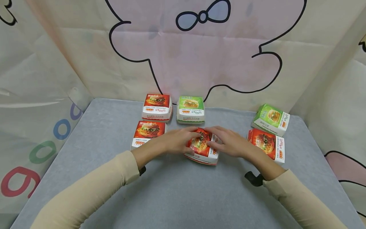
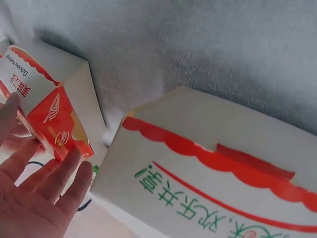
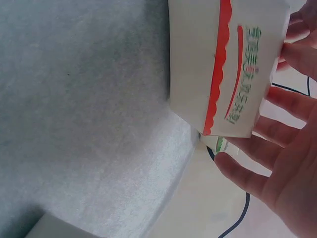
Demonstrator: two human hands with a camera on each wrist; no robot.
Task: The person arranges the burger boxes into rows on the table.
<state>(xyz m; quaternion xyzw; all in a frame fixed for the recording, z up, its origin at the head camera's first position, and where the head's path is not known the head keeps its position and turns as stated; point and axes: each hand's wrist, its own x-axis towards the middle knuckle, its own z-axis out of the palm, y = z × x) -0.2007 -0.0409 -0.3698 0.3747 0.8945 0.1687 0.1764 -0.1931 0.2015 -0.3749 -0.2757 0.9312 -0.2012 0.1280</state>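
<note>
Cloth (image 1: 194, 197) fronts printed backdrop (image 1: 200, 60); left hand (image 1: 179, 140) and right hand (image 1: 229, 142), half-spread, touch red box (image 1: 201, 149).

This looks like a small curtained-off booth (image 1: 311, 60); what kind of room holds it cannot be told. Creased printed sheets (image 1: 37, 76) with cartoon outlines (image 1: 242, 92), a blue bow (image 1: 203, 17) and coloured rings (image 1: 56, 129) hang on three sides of a tabletop (image 1: 183, 197) covered in grey cloth (image 1: 223, 203).

On the table (image 1: 183, 197), the central box (image 1: 200, 147) is flanked by the left hand (image 1: 180, 140) and the right hand (image 1: 230, 142). The rear-middle box (image 1: 190, 109) is placed behind it, just right of the rear-left box (image 1: 157, 107). The front-left box (image 1: 148, 129) is set before the latter; at far right, the front-right box (image 1: 266, 143) is set before the rear-right box (image 1: 271, 119).
</note>
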